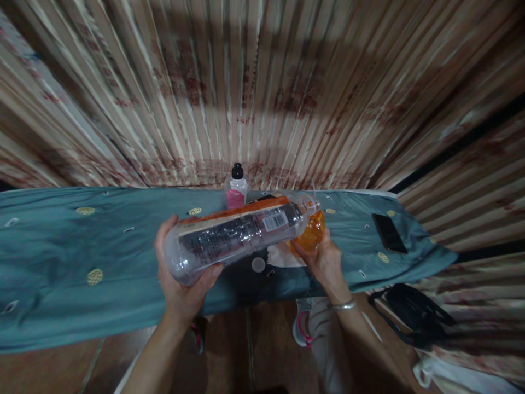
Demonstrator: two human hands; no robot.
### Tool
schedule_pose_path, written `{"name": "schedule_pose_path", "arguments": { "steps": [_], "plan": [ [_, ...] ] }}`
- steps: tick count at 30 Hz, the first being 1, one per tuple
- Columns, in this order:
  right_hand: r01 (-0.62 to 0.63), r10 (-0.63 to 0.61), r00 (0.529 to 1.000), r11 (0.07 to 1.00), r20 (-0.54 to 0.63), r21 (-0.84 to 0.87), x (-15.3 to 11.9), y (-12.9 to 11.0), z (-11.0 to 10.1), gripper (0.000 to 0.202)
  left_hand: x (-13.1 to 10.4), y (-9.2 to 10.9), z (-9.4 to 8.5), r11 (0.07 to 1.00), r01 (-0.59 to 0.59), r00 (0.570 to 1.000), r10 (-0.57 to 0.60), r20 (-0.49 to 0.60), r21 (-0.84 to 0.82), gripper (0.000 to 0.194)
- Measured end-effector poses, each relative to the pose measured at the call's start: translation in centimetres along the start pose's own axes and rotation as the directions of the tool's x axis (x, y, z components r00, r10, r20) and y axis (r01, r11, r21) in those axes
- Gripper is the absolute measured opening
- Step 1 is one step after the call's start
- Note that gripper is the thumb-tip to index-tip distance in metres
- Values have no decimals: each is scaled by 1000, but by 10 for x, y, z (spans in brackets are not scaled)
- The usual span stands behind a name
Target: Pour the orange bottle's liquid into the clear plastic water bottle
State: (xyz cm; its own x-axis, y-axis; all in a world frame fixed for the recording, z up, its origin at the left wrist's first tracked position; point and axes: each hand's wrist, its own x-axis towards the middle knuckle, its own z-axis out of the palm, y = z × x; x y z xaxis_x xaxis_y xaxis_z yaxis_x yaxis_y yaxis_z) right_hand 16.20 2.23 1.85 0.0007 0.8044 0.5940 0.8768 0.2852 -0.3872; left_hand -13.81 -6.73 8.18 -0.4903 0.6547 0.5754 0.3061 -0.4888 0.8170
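Observation:
My left hand point(186, 284) is wrapped round the base of a large clear bottle point(241, 232) with an orange and dark label and a barcode. The bottle is tilted, its open neck pointing right and slightly up. At its mouth, my right hand point(324, 260) grips a small container of orange liquid point(310, 232), its rim partly hidden by the bottle's neck. Behind the large bottle stands a clear bottle with a black cap and pink label point(237, 191). A round whitish cap point(258, 265) and a white sheet point(283, 256) lie below the bottle.
A teal patterned cloth point(49, 246) covers the narrow table. On its right part lies a black phone point(389, 233). A pleated curtain point(246, 82) hangs behind. A black bag point(414, 312) is at the lower right, and a shoe point(302, 325) shows on the tiled floor.

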Motion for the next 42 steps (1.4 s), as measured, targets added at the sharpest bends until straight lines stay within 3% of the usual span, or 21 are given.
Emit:
{"name": "schedule_pose_path", "arguments": {
  "steps": [19, 42],
  "plan": [
    [-29, 29, 999, 1000, 17, 7, 1, -3, -1, 91, -1, -6, -3, 1000, -1, 1000, 1, -13, 19, 103],
    [-25, 24, 1000, 999, 15, 28, 0, 0, 1, 90, -1, 0, -2, 999, 11, 1000, -10, -4, 45, 99]
  ]
}}
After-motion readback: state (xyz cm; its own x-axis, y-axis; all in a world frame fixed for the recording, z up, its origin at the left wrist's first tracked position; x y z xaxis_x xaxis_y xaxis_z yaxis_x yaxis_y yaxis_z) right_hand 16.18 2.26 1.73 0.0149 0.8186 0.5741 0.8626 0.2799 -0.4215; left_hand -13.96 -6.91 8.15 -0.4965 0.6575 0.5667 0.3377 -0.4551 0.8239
